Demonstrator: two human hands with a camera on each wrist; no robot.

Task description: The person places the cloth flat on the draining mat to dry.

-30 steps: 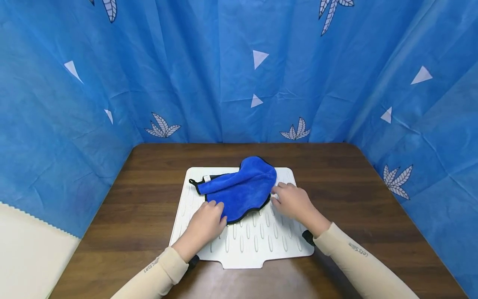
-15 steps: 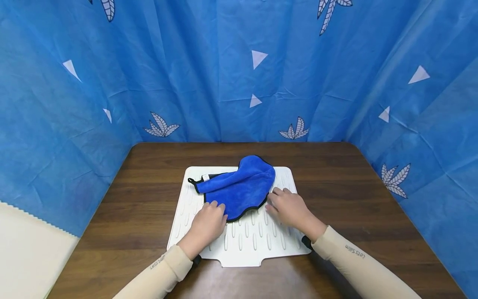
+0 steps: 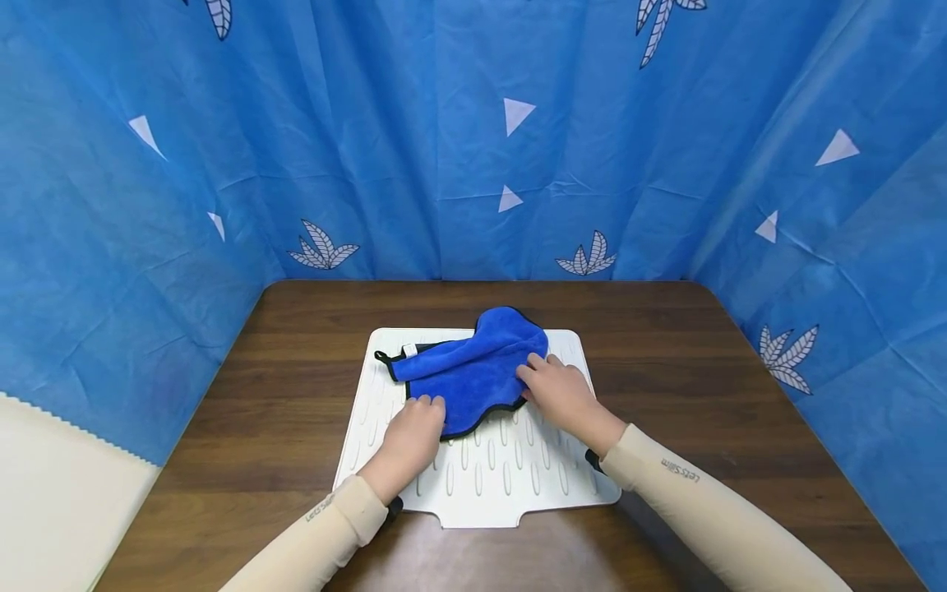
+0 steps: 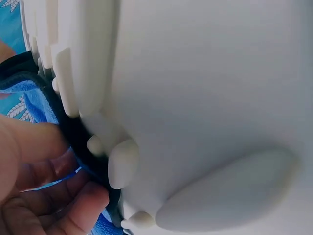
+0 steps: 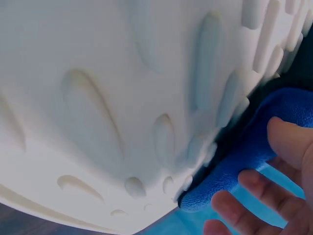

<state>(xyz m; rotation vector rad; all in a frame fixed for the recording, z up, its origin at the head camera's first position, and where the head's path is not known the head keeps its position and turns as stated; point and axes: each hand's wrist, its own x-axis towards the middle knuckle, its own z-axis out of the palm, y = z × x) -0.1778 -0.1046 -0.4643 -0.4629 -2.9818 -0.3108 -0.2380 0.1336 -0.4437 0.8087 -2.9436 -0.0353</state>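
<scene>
A blue plush cleaning cloth (image 3: 473,378) with black trim lies rumpled on a white board (image 3: 481,477) with raised oval ridges. Its upper part is folded over, and a black hanging loop sticks out at the left corner. My left hand (image 3: 410,436) holds the cloth's near left edge; the left wrist view shows thumb and curled fingers at the black hem (image 4: 73,132). At the cloth's right side is my right hand (image 3: 562,395). In the right wrist view its thumb touches or nearly touches the blue pile (image 5: 220,171), and the other fingers stand loosely bent, apart from the thumb.
The board rests on a dark brown wooden table (image 3: 296,395), with a tab at its near edge. A blue curtain (image 3: 473,164) with white triangles and leaf prints surrounds the table. Something cream-coloured with a scalloped edge (image 3: 59,493) is at the left.
My right hand first dropped a little along the cloth's right edge, then moved up and left onto the cloth. The left hand stays at the near left edge. The cloth lies nearly as before.
</scene>
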